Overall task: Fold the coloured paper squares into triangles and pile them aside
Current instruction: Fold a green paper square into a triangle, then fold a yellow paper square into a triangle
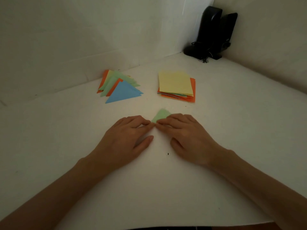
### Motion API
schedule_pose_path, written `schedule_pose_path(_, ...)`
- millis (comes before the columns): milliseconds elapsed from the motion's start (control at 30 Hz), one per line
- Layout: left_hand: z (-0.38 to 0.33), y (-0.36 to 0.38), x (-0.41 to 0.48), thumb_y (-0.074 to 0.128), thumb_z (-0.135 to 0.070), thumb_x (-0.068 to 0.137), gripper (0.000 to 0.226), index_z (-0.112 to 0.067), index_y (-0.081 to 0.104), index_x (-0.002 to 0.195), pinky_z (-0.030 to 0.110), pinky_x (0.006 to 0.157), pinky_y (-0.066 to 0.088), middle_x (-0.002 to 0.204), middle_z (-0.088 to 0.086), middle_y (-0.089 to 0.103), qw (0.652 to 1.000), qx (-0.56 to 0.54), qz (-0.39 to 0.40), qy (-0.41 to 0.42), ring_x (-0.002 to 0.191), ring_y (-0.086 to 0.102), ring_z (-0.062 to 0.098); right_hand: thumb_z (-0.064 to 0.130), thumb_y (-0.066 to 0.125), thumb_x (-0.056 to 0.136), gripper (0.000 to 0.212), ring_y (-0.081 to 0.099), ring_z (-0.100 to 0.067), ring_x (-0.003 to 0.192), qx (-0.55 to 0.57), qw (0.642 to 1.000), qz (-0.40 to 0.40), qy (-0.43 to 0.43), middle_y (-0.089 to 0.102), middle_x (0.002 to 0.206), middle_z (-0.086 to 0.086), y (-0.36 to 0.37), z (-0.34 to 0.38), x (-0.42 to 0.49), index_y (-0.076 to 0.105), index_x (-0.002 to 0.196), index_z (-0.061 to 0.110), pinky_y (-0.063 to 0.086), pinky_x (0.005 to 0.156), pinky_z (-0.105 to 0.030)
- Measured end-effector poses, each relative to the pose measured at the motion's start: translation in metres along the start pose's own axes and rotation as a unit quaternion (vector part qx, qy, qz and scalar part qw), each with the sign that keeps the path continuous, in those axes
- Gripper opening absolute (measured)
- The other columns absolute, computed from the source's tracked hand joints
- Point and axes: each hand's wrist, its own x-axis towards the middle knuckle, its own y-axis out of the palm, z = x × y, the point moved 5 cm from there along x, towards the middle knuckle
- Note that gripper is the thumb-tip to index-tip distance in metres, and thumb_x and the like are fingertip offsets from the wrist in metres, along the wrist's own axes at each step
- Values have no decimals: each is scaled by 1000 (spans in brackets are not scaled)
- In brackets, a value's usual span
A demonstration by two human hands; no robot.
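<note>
A light green paper lies on the white table in front of me; only a small corner of it shows past my fingers. My left hand and my right hand lie flat on the table, fingertips meeting on the paper's near left edge and pressing it down. Most of the green paper is hidden under my right hand. At the back left lies a pile of folded triangles, a blue one on top. At the back right sits a stack of unfolded squares, a yellow one on top.
The white table is bounded by white walls at the back and right. Two black speakers with cables stand in the far right corner. The table's near edge runs along the bottom of the view.
</note>
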Motion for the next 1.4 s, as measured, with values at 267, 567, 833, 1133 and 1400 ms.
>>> schedule_pose_path(267,-3,-6,0,37,-43,89,45,-19,69,110,23,77,49,105,-6,66,1000,11,-25,-3,96,57,12,16,35,77,47,60,-31,98,-104,994,-28,23,68,102,-1,-14,-42,-26,71,107,14,29,78,-35)
schedule_pose_path(567,2,-5,41,53,-50,89,29,-22,60,88,29,73,33,94,-5,52,961,-99,-4,-258,97,49,17,19,42,85,38,53,-29,94,62,970,-158,172,66,106,-6,-16,-80,-4,67,111,10,34,76,-33)
schedule_pose_path(833,-2,10,45,59,-54,84,40,-25,57,111,33,92,27,119,-1,46,939,-86,27,-332,116,38,19,28,44,99,38,43,-25,122,20,972,-46,228,51,137,-4,17,-108,42,51,133,15,28,97,-35)
schedule_pose_path(1133,-4,-2,43,64,-27,88,23,-20,44,95,36,79,43,85,-6,56,929,-204,-76,-300,82,55,20,9,39,97,21,56,-32,76,-78,967,-99,222,63,85,-10,14,-101,42,60,92,6,32,81,-36)
schedule_pose_path(1400,87,-27,56,66,-24,86,29,-17,49,108,37,83,36,99,3,62,925,-82,-118,-352,102,58,29,34,52,95,34,55,-30,97,-17,971,-96,217,61,107,-8,15,-103,42,57,119,11,40,79,-40)
